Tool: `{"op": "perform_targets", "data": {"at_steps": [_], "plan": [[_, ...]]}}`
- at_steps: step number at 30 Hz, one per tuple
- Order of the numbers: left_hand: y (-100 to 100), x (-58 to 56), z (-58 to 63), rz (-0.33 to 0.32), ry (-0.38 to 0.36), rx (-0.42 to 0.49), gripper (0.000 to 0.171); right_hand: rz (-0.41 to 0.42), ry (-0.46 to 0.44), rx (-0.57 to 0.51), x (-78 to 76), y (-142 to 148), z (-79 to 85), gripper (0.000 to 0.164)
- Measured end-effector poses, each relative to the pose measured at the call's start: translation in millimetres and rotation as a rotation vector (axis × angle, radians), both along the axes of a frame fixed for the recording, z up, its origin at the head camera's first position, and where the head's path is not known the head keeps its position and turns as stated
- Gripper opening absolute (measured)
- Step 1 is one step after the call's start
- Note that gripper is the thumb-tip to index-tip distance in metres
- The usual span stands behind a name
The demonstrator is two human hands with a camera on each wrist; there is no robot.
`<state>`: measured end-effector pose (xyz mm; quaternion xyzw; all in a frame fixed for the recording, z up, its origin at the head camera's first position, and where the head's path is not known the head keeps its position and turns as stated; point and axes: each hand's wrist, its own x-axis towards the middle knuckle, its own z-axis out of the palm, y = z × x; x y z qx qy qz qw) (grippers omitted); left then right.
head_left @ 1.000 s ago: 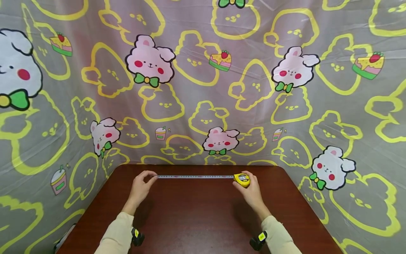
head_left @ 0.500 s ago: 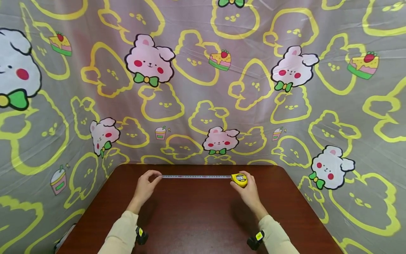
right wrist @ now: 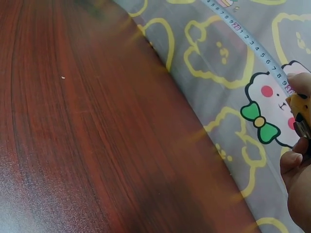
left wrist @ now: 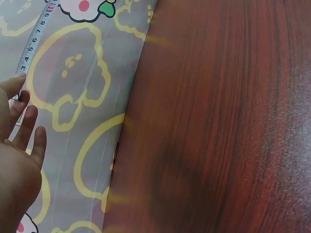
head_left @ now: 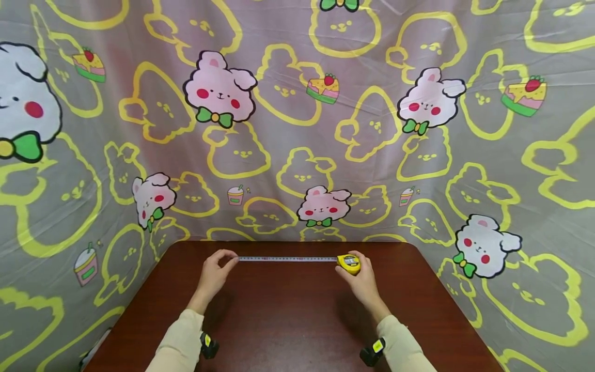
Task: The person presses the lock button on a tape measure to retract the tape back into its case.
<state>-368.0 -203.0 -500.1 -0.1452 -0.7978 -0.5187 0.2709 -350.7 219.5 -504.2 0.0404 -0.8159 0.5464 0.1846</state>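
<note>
A yellow tape measure (head_left: 349, 263) with a dark label sits in my right hand (head_left: 364, 281), which grips its case. Its white blade (head_left: 288, 259) runs out level to the left, across the far part of the table. My left hand (head_left: 215, 274) pinches the free end between thumb and forefinger. In the left wrist view the blade (left wrist: 34, 41) shows low numbers close to the left hand (left wrist: 19, 145), with the other fingers loosely bent. The right wrist view has the blade (right wrist: 252, 46) near the 30 mark at the case (right wrist: 301, 109), partly cut off by the frame edge.
Below the hands lies a reddish-brown wooden table (head_left: 288, 315) with rounded far corners. A grey curtain (head_left: 288, 134) printed with yellow outlines and rabbit faces hangs behind it and along both sides. Small dark cameras (head_left: 209, 345) are strapped at both wrists.
Both hands have come closer together, the left moving right and the right slightly left. The stretch of blade between them is shorter, and the grips are unchanged.
</note>
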Motion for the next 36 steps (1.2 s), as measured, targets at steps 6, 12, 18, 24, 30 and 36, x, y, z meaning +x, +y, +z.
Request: {"op": "perform_targets", "data": {"at_steps": [6, 12, 18, 24, 30, 36], "plan": [[1.3, 1.9, 0.8, 0.000, -0.003, -0.001, 0.006, 0.002, -0.002, -0.011, 2.2, -3.0, -1.1, 0.065], [7.5, 3.2, -1.9, -0.026, -0.016, -0.016, 0.008, 0.007, 0.005, -0.002, 2.4, -7.8, -4.1, 0.064], [12.7, 1.7, -6.1, -0.028, -0.006, -0.016, 0.008, 0.009, 0.025, 0.004, 3.2, -13.1, -4.0, 0.063], [16.0, 1.4, -8.0, -0.023, 0.001, -0.004, 0.010, 0.002, 0.014, 0.001, 2.4, -16.8, -4.8, 0.062], [18.7, 1.0, -8.5, -0.031, 0.019, 0.009, 0.005, 0.004, -0.003, -0.027, 3.2, -17.9, -6.0, 0.062], [20.8, 0.2, -10.1, -0.032, 0.016, -0.005, 0.006, 0.021, -0.005, -0.031, 3.0, -19.7, -7.0, 0.064]]}}
